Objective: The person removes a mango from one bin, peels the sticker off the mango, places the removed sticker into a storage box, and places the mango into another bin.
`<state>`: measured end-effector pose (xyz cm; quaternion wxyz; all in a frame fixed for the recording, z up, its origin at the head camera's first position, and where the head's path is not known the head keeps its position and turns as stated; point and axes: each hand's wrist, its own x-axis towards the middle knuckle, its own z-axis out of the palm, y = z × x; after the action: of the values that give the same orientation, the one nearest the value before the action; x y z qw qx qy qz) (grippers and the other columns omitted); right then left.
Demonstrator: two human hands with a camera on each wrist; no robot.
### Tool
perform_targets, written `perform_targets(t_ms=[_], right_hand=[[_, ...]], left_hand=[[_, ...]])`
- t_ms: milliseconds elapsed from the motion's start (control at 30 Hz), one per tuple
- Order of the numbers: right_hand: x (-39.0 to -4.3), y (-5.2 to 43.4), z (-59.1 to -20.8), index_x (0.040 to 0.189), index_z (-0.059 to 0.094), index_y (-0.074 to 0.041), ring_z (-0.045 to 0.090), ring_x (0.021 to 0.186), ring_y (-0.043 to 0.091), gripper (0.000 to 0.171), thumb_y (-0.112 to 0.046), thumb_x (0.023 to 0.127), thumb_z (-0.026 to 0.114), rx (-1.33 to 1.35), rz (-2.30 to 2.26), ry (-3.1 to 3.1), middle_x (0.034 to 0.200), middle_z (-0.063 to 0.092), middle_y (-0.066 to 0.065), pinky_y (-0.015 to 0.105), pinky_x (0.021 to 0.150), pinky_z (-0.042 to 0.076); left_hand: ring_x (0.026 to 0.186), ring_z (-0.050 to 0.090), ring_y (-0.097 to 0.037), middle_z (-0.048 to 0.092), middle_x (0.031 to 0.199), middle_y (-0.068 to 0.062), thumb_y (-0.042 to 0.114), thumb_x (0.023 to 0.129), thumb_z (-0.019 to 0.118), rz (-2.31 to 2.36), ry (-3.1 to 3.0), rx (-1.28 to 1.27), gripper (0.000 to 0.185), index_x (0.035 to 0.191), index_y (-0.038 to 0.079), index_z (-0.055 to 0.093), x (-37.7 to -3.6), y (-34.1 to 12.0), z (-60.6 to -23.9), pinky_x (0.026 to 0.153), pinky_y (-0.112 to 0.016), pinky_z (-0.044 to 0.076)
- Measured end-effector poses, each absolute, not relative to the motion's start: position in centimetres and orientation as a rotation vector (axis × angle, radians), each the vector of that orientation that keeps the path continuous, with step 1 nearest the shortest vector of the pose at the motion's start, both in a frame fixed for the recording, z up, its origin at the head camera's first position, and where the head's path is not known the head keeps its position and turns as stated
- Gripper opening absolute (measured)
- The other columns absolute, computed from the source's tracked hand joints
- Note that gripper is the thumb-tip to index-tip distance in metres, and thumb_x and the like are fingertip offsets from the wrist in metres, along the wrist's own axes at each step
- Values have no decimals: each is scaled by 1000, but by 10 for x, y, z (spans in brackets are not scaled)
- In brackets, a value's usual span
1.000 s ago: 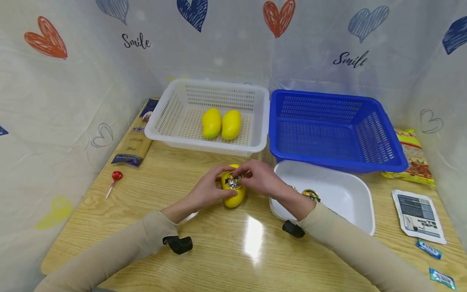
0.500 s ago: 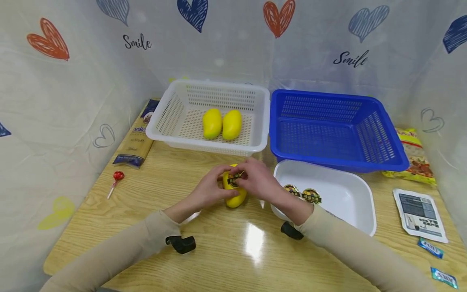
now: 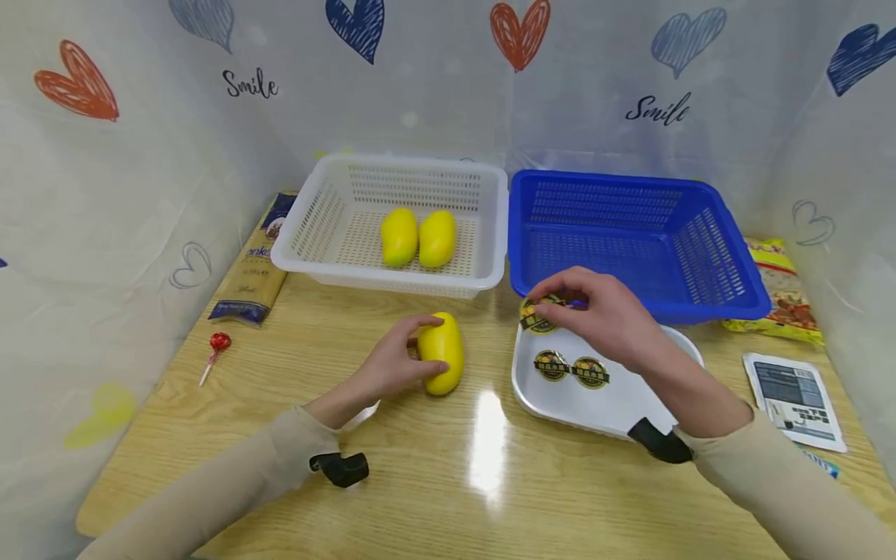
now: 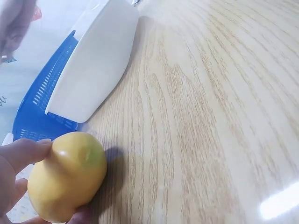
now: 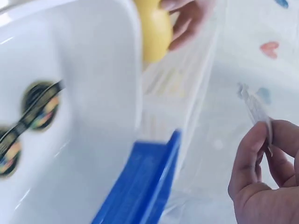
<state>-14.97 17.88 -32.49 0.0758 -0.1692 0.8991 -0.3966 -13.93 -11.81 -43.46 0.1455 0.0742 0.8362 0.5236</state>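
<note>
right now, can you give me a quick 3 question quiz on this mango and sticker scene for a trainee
1. True or false: the left hand holds a yellow mango on the wooden table.
2. What does the right hand pinch? A) a lollipop B) a round sticker C) a noodle packet
3. How many mangoes lie in the white basket, and how many stickers lie in the white tray?

Key: 1. True. 2. B, the round sticker, held over the tray's far edge beside the blue basket. 3. Two mangoes, two stickers.
</note>
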Motion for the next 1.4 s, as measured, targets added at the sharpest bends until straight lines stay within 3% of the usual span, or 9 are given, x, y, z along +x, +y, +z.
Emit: perform_targets(t_ms=[267, 400, 567, 800, 1067, 1200, 1400], right_hand=[[-145, 240, -344, 115, 68, -13, 60, 112, 23, 32, -36, 93, 67, -344, -1176, 2659, 122, 59, 5, 24, 79, 52], [-140, 261, -351, 120, 66, -14, 62, 109, 24, 36, -39, 94, 64, -274, -1149, 2649, 125, 60, 7, 30, 81, 52], [-137, 275, -360, 125, 64, -15, 64, 95, 14, 42, -45, 95, 60, -185, -1114, 2630, 118, 67, 8, 40, 84, 50], [-136, 288, -373, 127, 61, -6, 62, 99, -1, 42, -36, 97, 61, -101, -1218, 2544, 129, 60, 14, 29, 86, 51], [-135, 288, -383, 122, 62, -2, 63, 94, 3, 34, -25, 96, 64, -141, -1301, 2530, 116, 66, 7, 23, 79, 51], [-135, 288, -385, 122, 63, -2, 62, 94, 4, 35, -25, 96, 65, -161, -1315, 2529, 116, 64, 6, 23, 79, 52], [-135, 287, -393, 120, 66, -2, 63, 95, 6, 34, -25, 95, 66, -187, -1249, 2497, 121, 62, 14, 31, 82, 53]], left_hand=[[122, 49, -36, 36, 149, -9, 12, 80, 82, 1509, 2405, 209, 65, 137, 17, 52, -139, -119, -436, 88, -38, 53], [122, 49, -38, 36, 149, -10, 11, 80, 82, 1538, 2388, 228, 64, 136, 16, 52, -140, -118, -437, 89, -38, 53], [123, 49, -38, 35, 150, -11, 11, 80, 81, 1557, 2377, 239, 64, 136, 16, 52, -140, -117, -439, 90, -38, 52], [124, 49, -38, 35, 150, -9, 13, 80, 82, 1549, 2391, 246, 64, 136, 17, 52, -141, -118, -440, 90, -40, 52], [125, 48, -38, 34, 151, -9, 13, 80, 81, 1536, 2398, 245, 64, 137, 16, 51, -140, -120, -441, 90, -39, 52], [124, 49, -37, 35, 150, -10, 14, 81, 81, 1533, 2399, 256, 64, 137, 16, 51, -140, -120, -441, 90, -38, 53], [124, 49, -37, 34, 151, -10, 12, 80, 81, 1540, 2386, 262, 64, 137, 17, 52, -141, -120, -441, 90, -38, 52]])
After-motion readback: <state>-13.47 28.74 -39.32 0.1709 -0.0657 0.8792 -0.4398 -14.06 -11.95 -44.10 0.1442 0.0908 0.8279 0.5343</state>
